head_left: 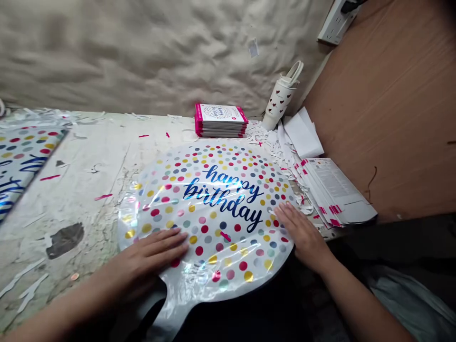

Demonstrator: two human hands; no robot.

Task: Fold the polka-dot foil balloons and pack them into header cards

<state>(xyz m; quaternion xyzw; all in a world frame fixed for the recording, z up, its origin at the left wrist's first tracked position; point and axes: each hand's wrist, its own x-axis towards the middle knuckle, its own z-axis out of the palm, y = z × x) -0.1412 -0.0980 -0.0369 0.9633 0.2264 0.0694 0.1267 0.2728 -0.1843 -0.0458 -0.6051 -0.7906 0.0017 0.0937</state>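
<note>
A flat, uninflated foil balloon (213, 223) lies on the table in front of me, printed with coloured dots and blue "happy birthday" lettering. Its pale neck (178, 294) hangs over the near table edge. My left hand (153, 249) rests flat on the balloon's lower left, fingers stretched out. On the right rim lies my right hand (301, 232), its fingers extended over the foil. A small pink paper scrap (225, 236) sits on the balloon between the hands.
Behind the balloon stands a stack of pink-edged printed packets (221, 121). A white tumbler with hearts (280, 102) is beside shredded paper. Printed card sleeves (331, 185) lie at right. More dotted foil (28, 161) is at left. A brown panel (392, 104) bounds the right.
</note>
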